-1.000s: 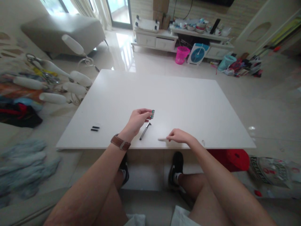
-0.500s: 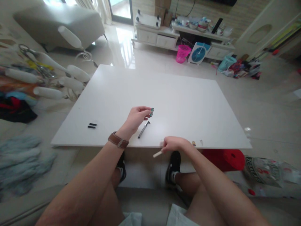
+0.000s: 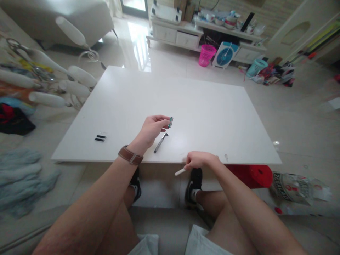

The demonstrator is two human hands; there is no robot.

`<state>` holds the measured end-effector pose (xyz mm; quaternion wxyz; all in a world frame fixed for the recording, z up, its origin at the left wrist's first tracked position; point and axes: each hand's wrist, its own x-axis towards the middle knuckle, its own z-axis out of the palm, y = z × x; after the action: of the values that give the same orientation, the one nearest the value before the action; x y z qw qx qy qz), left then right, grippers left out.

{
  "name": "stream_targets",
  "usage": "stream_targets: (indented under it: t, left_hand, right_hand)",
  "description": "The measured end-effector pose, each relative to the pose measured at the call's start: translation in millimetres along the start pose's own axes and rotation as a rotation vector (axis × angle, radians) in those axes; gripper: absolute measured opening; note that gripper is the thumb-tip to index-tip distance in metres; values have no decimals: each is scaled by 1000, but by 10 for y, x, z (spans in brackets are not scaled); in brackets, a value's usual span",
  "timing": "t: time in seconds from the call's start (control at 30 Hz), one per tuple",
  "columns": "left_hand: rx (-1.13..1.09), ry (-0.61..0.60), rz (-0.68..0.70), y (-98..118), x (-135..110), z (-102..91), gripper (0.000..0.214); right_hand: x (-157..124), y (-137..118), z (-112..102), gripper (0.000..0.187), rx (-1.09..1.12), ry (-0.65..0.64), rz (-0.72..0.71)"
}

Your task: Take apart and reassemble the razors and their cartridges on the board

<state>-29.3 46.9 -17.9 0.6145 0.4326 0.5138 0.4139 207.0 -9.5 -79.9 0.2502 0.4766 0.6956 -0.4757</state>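
Observation:
Over the white table point(image 3: 207, 113), my left hand point(image 3: 152, 129) pinches a small green-and-black razor cartridge point(image 3: 170, 122) between thumb and fingers. Just below that hand lies a grey razor handle point(image 3: 160, 143), slanting on the tabletop and touched by neither hand. My right hand point(image 3: 198, 160) is at the table's near edge, closed around a slim white stick point(image 3: 180, 171). One end of the stick pokes out past the edge; the rest is hidden in the fingers. Two small black strips point(image 3: 100, 138) lie at the left of the table.
A small clear piece point(image 3: 226, 157) lies near the front edge, right of my right hand. Below the table on the right are a red container point(image 3: 255, 176) and a printed bag point(image 3: 294, 187). A white lamp stand point(image 3: 77, 74) rises beside the table's left side.
The view has shifted slightly. Both hands keep their grips, with the cartridge and the white stick held nearly as before. A small brownish item beside my right wrist is now mostly hidden.

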Motion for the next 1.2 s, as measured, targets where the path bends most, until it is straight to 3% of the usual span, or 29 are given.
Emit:
stream_targets:
  t: [0.07,0.2,0.27,0.37,0.43,0.53,0.63,0.77,1.0,1.2]
  left_hand:
    - [2,4,6,-1,3,2,14]
    - [2,-11,9,-7,1,1,13]
    - [6,-7,4,-13,0,-3,14]
    - [16,8,6,-22,4,-5,15]
    - [13,5,15,-24,4,-3,15]
    - [-25,-16,20,-15,-14,3,14]
    - [-94,-46,-12,2,-47,2,15]
    - [-122,-68,-41,14,-68,-10,17]
    - [-97,-59,-21,-22,-36,-19,18]
    - [24,-74,28,-54,-82,-56,31]
  right_hand:
    - [-13,-39,-81,32,31,72,-47]
    - [-81,78,-230,33,27,240,117]
    - [-22,41,-176,29,22,214,123]
    - [99,-80,-78,28,55,133,-53]
    - [112,-49,-113,34,99,294,-73]
    - [50,226,-271,34,113,687,28]
    - [55,512,-338,34,33,872,193]
    - [241,552,-220,30,-5,915,243]
    - [474,253,-123,32,-27,957,302]
    - [571,-25,-179,24,-5,970,253]
